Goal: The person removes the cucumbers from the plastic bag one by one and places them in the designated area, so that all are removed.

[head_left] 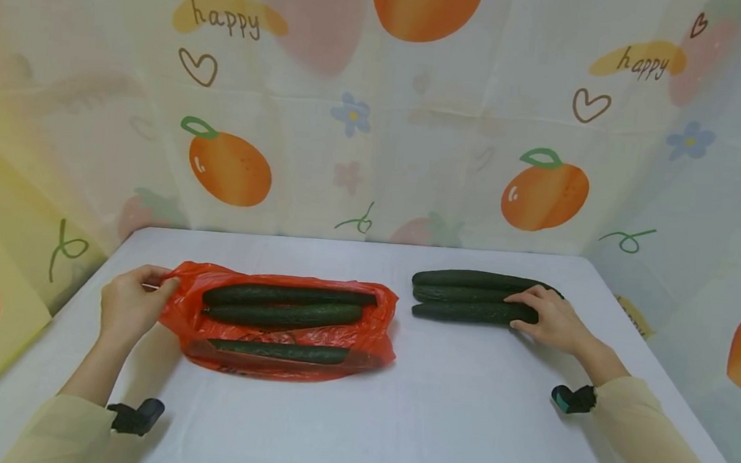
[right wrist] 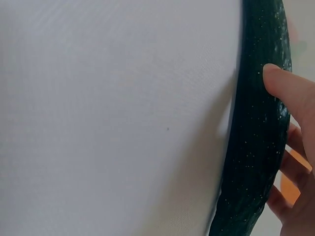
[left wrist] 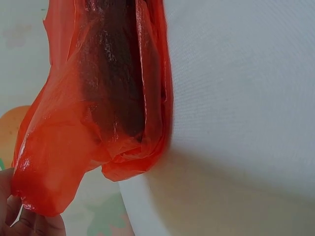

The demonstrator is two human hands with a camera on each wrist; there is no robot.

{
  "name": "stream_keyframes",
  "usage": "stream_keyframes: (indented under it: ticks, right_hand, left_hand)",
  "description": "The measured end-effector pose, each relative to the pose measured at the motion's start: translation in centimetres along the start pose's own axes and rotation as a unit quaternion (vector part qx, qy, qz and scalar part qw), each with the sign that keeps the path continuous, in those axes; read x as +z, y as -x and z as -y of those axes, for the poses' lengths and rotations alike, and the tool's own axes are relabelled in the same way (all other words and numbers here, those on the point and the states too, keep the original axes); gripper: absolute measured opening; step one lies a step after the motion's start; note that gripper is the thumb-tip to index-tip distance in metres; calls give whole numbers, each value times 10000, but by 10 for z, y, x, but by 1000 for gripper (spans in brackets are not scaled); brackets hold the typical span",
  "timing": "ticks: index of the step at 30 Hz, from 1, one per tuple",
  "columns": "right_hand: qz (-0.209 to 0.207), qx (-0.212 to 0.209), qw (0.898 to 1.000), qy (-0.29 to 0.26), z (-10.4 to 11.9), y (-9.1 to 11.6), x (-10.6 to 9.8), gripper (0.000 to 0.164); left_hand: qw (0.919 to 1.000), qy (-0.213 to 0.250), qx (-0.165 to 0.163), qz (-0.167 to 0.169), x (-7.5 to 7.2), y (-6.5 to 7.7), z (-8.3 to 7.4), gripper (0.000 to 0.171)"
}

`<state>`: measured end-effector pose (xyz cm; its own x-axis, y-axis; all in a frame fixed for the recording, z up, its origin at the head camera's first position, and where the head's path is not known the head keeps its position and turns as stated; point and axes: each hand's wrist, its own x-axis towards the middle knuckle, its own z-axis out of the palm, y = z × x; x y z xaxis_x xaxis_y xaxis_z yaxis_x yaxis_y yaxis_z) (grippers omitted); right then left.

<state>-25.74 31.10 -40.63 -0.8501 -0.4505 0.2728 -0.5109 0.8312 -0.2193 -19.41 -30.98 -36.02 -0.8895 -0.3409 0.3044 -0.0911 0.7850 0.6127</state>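
A red plastic bag lies open on the left of the table with three dark green cucumbers on it or in it. Two of them, one being a cucumber, show bare; the front one lies partly behind the red film. My left hand pinches the bag's left end between thumb and fingers, lifting that corner. On the right, three more cucumbers lie side by side. My right hand grips the nearest cucumber near its right end, thumb on the near side and fingers over the far side.
A white cloth covers the table. Behind it and at both sides hangs a curtain printed with oranges, hearts and flowers. A dark wrist camera sits on the left sleeve and another wrist camera on the right.
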Motion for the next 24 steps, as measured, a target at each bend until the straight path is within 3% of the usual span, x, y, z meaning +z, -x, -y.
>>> stream_keyframes:
  ticks: [12, 24]
  right_hand:
    - [-47, 97, 9974, -714, 4, -3, -5, 38]
    - [-450, 76, 9958, -794, 18, -15, -7, 35]
  left_hand:
    - [10000, 32, -11, 10, 0, 0, -1, 28]
    - [9999, -60, 91, -68, 0, -1, -1, 26]
